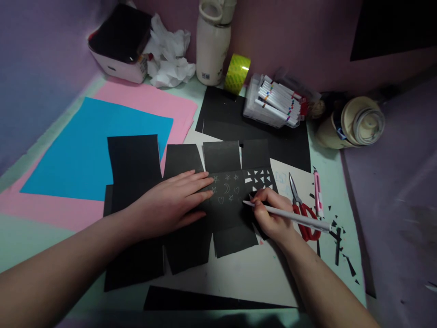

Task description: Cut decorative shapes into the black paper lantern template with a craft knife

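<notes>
A sheet of black paper (227, 216) cut into panels with flaps lies before me. Small stars, hearts and a crescent moon are drawn in pale lines on one panel. The panel to its right has many small triangular holes cut through it. My left hand (177, 202) rests flat on the paper, fingers stretched toward the drawings. Between the fingers of my right hand (273, 214) is a slim white pen (295, 218), its tip at the lower right of the drawings. Red-handled scissors (305, 221) lie just beyond that hand, partly behind the pen.
A pink cutter (318, 193) and black scraps (351, 266) lie at the right. Blue paper (102, 146) sits on pink paper (177, 107) at left. Along the back stand a box of white markers (278, 102), yellow tape (237, 73), a white bottle (212, 54) and a jar (344, 123).
</notes>
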`<state>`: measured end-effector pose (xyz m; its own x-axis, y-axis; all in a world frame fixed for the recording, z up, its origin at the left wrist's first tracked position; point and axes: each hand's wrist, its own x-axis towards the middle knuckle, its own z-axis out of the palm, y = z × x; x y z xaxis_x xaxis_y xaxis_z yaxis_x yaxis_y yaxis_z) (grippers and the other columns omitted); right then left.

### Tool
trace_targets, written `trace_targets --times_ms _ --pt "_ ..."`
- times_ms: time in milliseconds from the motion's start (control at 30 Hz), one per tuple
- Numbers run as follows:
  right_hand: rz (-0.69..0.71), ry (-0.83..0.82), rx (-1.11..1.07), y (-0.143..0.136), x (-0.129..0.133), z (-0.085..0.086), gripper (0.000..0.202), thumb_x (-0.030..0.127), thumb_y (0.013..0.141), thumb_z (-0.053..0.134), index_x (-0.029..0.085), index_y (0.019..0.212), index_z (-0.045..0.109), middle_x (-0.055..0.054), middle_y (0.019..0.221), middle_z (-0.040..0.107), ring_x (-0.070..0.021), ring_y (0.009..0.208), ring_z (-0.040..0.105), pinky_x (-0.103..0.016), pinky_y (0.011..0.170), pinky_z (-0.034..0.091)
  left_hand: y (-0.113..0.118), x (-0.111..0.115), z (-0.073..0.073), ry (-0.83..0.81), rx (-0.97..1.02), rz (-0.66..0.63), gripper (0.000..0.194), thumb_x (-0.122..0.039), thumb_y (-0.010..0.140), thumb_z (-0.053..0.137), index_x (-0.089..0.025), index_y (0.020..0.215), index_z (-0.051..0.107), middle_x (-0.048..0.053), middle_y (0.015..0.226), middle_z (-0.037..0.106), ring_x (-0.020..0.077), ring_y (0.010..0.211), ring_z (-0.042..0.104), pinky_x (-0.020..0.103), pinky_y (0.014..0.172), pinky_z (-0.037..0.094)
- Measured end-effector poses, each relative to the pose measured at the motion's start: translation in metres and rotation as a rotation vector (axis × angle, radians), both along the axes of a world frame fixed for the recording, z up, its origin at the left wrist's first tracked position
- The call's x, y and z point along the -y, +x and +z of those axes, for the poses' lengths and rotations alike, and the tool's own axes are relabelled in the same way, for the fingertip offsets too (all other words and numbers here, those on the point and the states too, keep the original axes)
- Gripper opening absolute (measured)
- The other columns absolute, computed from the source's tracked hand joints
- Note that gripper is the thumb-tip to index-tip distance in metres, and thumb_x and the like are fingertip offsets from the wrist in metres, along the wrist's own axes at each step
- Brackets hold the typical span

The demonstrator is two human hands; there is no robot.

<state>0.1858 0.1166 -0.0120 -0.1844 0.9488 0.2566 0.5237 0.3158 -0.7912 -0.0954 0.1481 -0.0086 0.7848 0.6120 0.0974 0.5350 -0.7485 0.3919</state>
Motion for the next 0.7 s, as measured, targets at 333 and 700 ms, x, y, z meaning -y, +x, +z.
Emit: trace_targets --times_ms 333,700 --pt "-0.291 0.284 -0.198 0.0004 -0.0036 0.0013 0.012 0.019 0.083 0.063 0.024 0.094 0.062 -0.002 0.081 0.064 -0.0178 0.075 0.064 -0.034 0.066 0.054 -0.0029 -0.0004 0.0002 0.048 0.011 -0.015 0.039 -0.037 0.094 0.055 -0.02 0.129 0.059 0.01 0.147 0.05 0.0259 0.139 0.043 0.047 0.117 0.034" --pt "-0.319 0.128 -0.243 0.0017 -0.0013 -0.0046 0.008 0.022 0.086 0.064 0.023 0.094 0.065 -0.001 0.078 0.066 -0.0156 0.067 0.062 -0.031 0.061 0.05 -0.0022 -0.0008 -0.001 0.058 -0.003 -0.016 0.039 -0.038 0.095 0.055 -0.019 0.129 0.059 0.01 0.147 0.049 0.0264 0.139 0.043 0.048 0.116 0.035"
